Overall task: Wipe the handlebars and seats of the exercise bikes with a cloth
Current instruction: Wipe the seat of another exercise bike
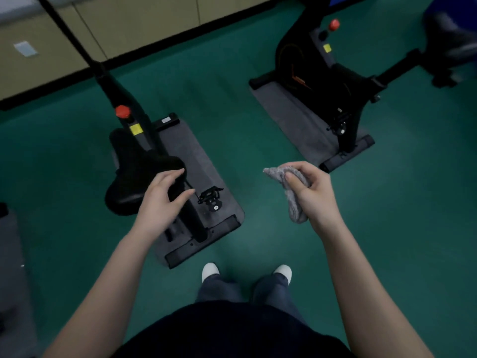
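A black exercise bike stands at the left with its black seat (134, 174) below me. My left hand (162, 197) hovers open at the seat's right rear edge, fingers spread; whether it touches the seat I cannot tell. My right hand (312, 187) is shut on a crumpled grey cloth (291, 192), held in the air between the two bikes, apart from both. A second black bike (333, 81) stands at the upper right, and its seat (449, 37) shows blurred at the far right edge. The handlebars are out of view.
Each bike stands on a grey mat (196, 161) on the green floor (253, 135). A pedal (210, 197) sticks out just right of my left hand. Beige cabinets (144, 24) line the back wall. My white shoes (210, 271) stand between the bikes.
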A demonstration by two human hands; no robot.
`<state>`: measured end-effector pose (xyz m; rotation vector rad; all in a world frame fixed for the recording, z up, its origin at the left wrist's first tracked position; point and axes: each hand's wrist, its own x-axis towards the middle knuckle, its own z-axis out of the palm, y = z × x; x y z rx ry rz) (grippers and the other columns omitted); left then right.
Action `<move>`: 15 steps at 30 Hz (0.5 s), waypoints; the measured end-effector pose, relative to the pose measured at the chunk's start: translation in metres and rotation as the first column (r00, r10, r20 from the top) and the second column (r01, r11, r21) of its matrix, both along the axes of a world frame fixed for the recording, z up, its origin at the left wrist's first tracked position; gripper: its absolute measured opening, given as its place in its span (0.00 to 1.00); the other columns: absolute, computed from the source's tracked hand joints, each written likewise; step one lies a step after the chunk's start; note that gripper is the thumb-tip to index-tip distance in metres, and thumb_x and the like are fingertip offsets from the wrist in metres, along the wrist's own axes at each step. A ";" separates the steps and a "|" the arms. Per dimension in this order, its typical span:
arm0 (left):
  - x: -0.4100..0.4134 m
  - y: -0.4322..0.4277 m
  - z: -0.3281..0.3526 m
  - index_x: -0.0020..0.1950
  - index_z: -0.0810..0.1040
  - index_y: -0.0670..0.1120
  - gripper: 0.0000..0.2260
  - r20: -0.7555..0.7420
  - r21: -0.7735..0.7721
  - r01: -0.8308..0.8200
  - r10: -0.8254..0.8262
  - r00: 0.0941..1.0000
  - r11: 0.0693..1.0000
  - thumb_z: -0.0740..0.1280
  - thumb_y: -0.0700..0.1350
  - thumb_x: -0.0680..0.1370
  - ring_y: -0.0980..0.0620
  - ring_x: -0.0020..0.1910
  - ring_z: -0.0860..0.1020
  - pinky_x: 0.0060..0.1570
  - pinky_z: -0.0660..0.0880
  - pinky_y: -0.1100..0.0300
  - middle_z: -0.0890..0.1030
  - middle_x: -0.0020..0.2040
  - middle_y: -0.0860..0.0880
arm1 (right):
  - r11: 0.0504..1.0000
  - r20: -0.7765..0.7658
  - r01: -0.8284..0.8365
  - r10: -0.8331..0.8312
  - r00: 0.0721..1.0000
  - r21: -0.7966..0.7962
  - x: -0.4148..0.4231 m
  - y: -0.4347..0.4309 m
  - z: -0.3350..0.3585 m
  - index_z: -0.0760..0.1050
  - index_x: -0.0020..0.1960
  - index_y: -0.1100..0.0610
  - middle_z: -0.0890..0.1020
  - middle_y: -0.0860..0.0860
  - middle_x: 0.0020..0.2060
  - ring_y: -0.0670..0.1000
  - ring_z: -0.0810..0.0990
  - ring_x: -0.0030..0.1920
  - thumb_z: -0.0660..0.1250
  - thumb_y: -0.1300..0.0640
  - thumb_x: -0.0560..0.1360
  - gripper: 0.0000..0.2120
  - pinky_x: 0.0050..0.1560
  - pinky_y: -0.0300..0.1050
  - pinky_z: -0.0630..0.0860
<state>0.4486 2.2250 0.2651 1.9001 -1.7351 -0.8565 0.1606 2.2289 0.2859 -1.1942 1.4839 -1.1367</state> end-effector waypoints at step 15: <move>-0.289 -0.036 0.022 0.72 0.68 0.48 0.25 0.032 -0.083 0.318 -0.316 0.948 0.945 0.66 0.54 0.77 0.52 0.70 0.66 0.67 0.60 0.59 0.70 0.69 0.50 | 0.878 0.133 0.474 -0.463 0.876 -0.063 -0.282 0.060 0.019 0.80 0.43 0.51 0.83 0.43 0.38 0.42 0.79 0.37 0.66 0.66 0.76 0.12 0.39 0.32 0.75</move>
